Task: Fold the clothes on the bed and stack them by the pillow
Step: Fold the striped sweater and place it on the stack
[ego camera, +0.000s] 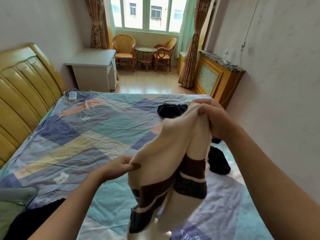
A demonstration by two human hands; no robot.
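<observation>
While the person stands at the side of the bed (72, 139), both hands hold a cream sweater (166, 146) with brown and grey stripes up above the patchwork bedsheet. Right hand (214, 118): fingers curled tightly round a bunched upper edge of the sweater, raised higher and farther from the body. Left hand (119, 166): thumb and fingers pinching another edge of the sweater, lower and nearer. Between the two grips the knit hangs in folds, its striped lower part dangling over the near edge of the bed.

A dark garment (171, 110) lies on the sheet beyond the sweater; a second black garment (219, 161) lies just to the right of the sweater, partly hidden by it; a third dark piece (34, 219) lies at lower left beside a greenish pillow (15, 198). A white remote control (72, 96) rests near the yellow headboard (24, 87). Beyond the bed stand a white bedside table (93, 73) and two wicker chairs (124, 49) by the window.
</observation>
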